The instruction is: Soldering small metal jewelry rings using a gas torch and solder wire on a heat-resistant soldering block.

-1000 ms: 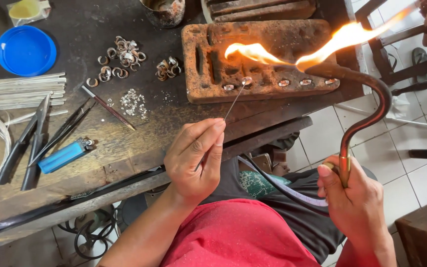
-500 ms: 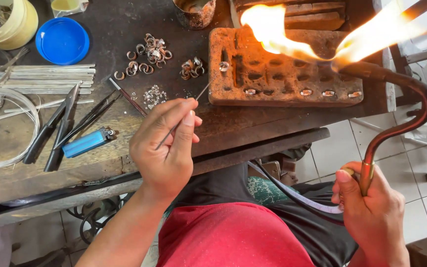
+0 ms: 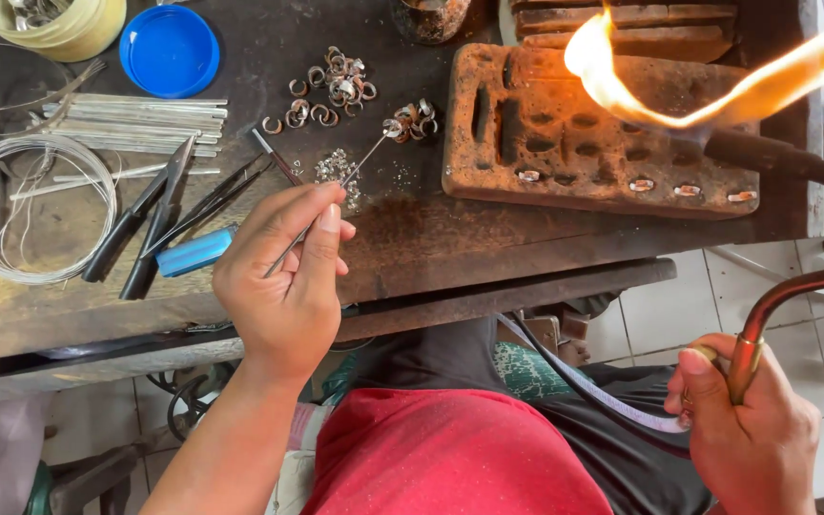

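My left hand (image 3: 288, 277) pinches thin tweezers (image 3: 350, 172) whose tips grip a small metal ring (image 3: 394, 127) over a little cluster of rings (image 3: 417, 116). My right hand (image 3: 751, 434) grips the copper pipe of a curved blowtorch (image 3: 793, 296) at the lower right. Its flame (image 3: 679, 91) burns leftward over a worn brick soldering block (image 3: 593, 124). Several small ring pieces (image 3: 641, 185) sit along the block's near edge.
On the dark workbench (image 3: 412, 238) lie a pile of rings (image 3: 331, 86), small silver bits (image 3: 336, 169), a wire coil (image 3: 26, 210), metal strips (image 3: 135, 119), black pliers (image 3: 150, 224), a blue lighter (image 3: 193, 253), a blue lid (image 3: 170, 50) and a yellow tub (image 3: 59, 24). A hose (image 3: 574, 377) crosses my lap.
My left hand has swung the tweezers left, away from the block's near edge to the cluster of rings. The torch flame stays over the block.
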